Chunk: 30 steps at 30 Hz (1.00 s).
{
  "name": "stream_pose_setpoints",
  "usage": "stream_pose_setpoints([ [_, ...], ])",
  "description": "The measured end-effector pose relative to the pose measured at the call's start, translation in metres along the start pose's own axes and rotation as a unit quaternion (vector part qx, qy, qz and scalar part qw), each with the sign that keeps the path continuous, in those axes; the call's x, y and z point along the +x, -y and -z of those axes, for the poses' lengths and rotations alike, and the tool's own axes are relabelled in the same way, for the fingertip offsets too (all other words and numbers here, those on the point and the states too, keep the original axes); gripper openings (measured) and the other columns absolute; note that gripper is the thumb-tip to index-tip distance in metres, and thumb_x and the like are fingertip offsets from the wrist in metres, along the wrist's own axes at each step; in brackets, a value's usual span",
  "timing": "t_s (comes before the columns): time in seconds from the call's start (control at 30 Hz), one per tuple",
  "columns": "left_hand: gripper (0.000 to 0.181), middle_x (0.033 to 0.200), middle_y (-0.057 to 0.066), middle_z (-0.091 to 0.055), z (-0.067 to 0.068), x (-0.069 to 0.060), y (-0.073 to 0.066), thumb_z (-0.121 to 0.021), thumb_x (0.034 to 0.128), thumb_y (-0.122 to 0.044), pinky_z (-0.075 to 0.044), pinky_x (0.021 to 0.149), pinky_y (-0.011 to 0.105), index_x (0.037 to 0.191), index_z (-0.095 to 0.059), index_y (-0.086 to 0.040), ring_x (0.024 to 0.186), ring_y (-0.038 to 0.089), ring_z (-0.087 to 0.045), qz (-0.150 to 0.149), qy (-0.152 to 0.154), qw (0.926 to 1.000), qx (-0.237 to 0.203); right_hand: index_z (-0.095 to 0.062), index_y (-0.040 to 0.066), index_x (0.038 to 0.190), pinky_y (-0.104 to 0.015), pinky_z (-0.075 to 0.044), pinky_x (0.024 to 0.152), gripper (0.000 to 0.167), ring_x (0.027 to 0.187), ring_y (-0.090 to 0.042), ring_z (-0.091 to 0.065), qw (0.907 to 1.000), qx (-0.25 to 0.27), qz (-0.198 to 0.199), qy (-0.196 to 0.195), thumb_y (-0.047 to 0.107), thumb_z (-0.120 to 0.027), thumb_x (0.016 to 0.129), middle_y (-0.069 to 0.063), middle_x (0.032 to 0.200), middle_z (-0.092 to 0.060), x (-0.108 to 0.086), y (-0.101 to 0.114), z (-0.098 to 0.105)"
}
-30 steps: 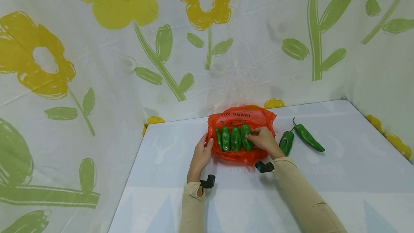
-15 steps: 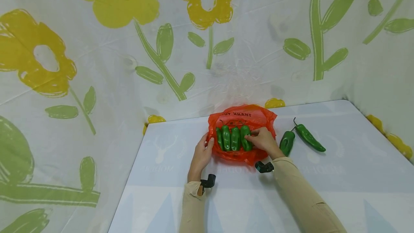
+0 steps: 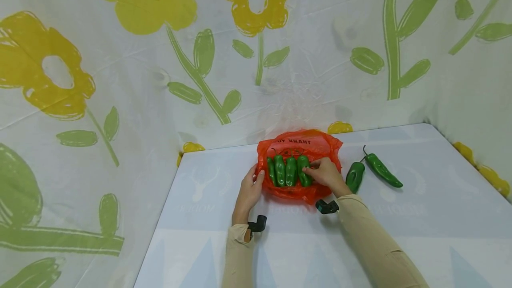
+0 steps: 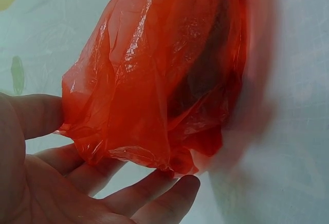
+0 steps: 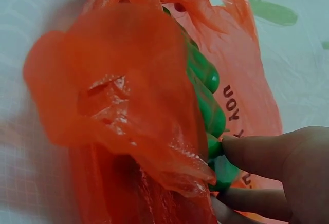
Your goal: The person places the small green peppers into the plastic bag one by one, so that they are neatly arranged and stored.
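Crinkled, translucent red plastic bag (image 3: pixel 296 195) lies on the white bench (image 3: pixel 216 190), mouth wide, rim rumpled; black "THANK YOU" lettering on its far flap reads backwards from here. Inside, four glossy, elongated green peppers (image 3: pixel 291 174) sit side by side, stems pointing away. Skins smooth, deep green, with bright highlights; the leftmost shows as a narrow sliver. Through the bag's left wall a dark, tapered shape shows, blurred by the film.

Right hand (image 3: pixel 327 173) pinches the rightmost pepper (image 3: pixel 304 163) between thumb and fingers, inside the bag. Left hand (image 3: pixel 249 191) has its fingers spread, thumb and fingers touching the bag's left side.

Outside, right of the bag, two more: a stout green pepper (image 3: pixel 355 173), its lower end just beside the right cuff, and a slimmer, longer green pepper (image 3: pixel 383 171), lying aslant, tapering to a point, dark stem hooked at the tip. Their stems nearly meet.

Beige sleeves (image 3: pixel 378 239) on both arms; behind, a white sheet (image 3: pixel 308 39) printed with yellow flowers.
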<state>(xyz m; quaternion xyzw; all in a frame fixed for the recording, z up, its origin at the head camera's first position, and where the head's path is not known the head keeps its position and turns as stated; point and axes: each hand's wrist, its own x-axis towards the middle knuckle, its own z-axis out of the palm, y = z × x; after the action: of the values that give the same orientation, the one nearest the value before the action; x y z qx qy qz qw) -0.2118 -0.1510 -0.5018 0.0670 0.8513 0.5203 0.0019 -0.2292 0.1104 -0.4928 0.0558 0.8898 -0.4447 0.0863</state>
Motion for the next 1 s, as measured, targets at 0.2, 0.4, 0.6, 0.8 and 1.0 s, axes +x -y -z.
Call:
stream_pose_setpoints([
  [0.2, 0.056, 0.160, 0.017, -0.047, 0.001, 0.000, 0.000, -0.047, 0.1099, -0.035, -0.044, 0.115, 0.062, 0.157, -0.041, -0.005, 0.143, 0.044, -0.049, 0.003, 0.002, 1.0000, 0.005, -0.065, -0.006, 0.133, -0.034, -0.064, 0.079, 0.052, 0.088, -0.021, -0.072, 1.0000, 0.000, -0.004, -0.005, 0.032, -0.071, 0.098, -0.023, 0.121, -0.072, 0.000, 0.000, -0.001],
  [0.4, 0.056, 0.162, 0.016, -0.045, 0.001, 0.000, -0.001, -0.047, 0.1097, -0.034, -0.044, 0.116, 0.061, 0.158, -0.040, -0.006, 0.144, 0.043, -0.048, 0.011, 0.003, 0.9999, 0.006, -0.065, -0.006, 0.133, -0.034, -0.064, 0.079, 0.053, 0.090, -0.021, -0.072, 1.0000, -0.004, -0.005, -0.002, 0.032, -0.071, 0.097, -0.023, 0.123, -0.072, 0.000, 0.000, -0.001],
  [0.6, 0.056, 0.161, 0.017, -0.046, 0.001, 0.000, -0.001, -0.047, 0.1098, -0.034, -0.044, 0.116, 0.061, 0.157, -0.041, -0.005, 0.144, 0.043, -0.048, 0.006, 0.002, 1.0000, 0.004, -0.066, -0.005, 0.133, -0.036, -0.064, 0.083, 0.054, 0.095, -0.024, -0.070, 0.9998, -0.019, -0.005, -0.002, 0.035, -0.071, 0.097, -0.023, 0.123, -0.072, -0.003, 0.002, 0.002],
  [0.8, 0.057, 0.162, 0.016, -0.045, 0.001, -0.001, -0.002, -0.047, 0.1096, -0.036, -0.044, 0.115, 0.062, 0.157, -0.041, -0.006, 0.145, 0.044, -0.047, 0.012, 0.003, 0.9999, 0.005, -0.062, -0.007, 0.136, -0.040, -0.063, 0.087, 0.058, 0.099, -0.027, -0.067, 0.9993, -0.037, -0.006, -0.005, 0.037, -0.069, 0.098, -0.024, 0.127, -0.070, -0.007, 0.004, 0.007],
  [1.0, 0.057, 0.161, 0.018, -0.045, 0.002, 0.000, -0.002, -0.047, 0.1096, -0.036, -0.045, 0.115, 0.062, 0.157, -0.041, -0.005, 0.144, 0.045, -0.048, 0.010, 0.001, 0.9999, 0.010, -0.064, -0.005, 0.135, -0.031, -0.061, 0.077, 0.053, 0.094, -0.025, -0.064, 0.9989, -0.032, 0.024, -0.027, 0.035, -0.066, 0.100, -0.022, 0.122, -0.071, -0.014, 0.007, 0.014],
])
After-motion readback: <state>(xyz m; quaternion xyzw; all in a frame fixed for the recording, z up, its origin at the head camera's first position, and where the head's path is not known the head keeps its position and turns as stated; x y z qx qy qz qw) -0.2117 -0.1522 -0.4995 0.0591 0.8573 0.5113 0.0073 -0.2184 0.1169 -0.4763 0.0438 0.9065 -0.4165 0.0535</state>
